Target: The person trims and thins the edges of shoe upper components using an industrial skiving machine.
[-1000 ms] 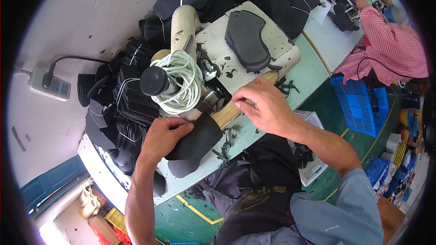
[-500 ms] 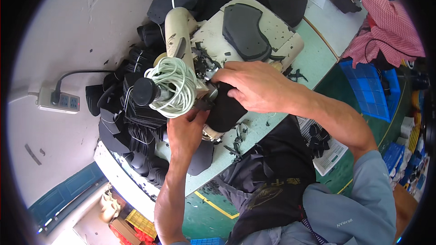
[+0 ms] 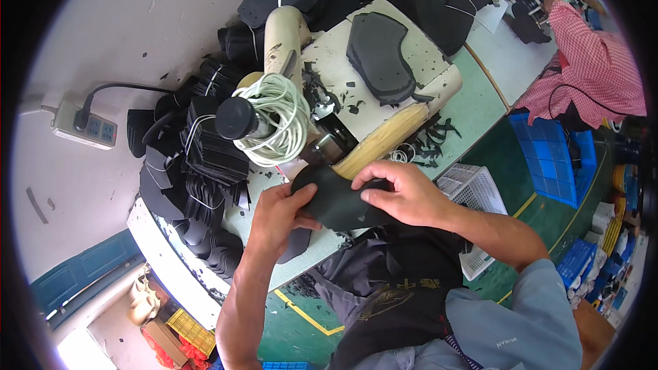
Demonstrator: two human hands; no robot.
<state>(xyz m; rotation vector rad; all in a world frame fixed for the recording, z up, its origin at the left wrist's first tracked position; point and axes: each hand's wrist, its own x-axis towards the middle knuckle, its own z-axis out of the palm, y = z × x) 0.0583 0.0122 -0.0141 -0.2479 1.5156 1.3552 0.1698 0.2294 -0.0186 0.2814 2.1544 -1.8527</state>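
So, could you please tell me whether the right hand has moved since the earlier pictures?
Yes. The right hand has drawn back from the machine's cord spool toward the person, gripping the black piece at the table edge.

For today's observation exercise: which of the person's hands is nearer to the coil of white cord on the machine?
Left. The left hand is just below the coil of white cord, gripping the black fabric piece; the right hand holds its other side, farther right.

both hands (image 3: pixel 343 209) gripping black fabric piece (image 3: pixel 339 200)
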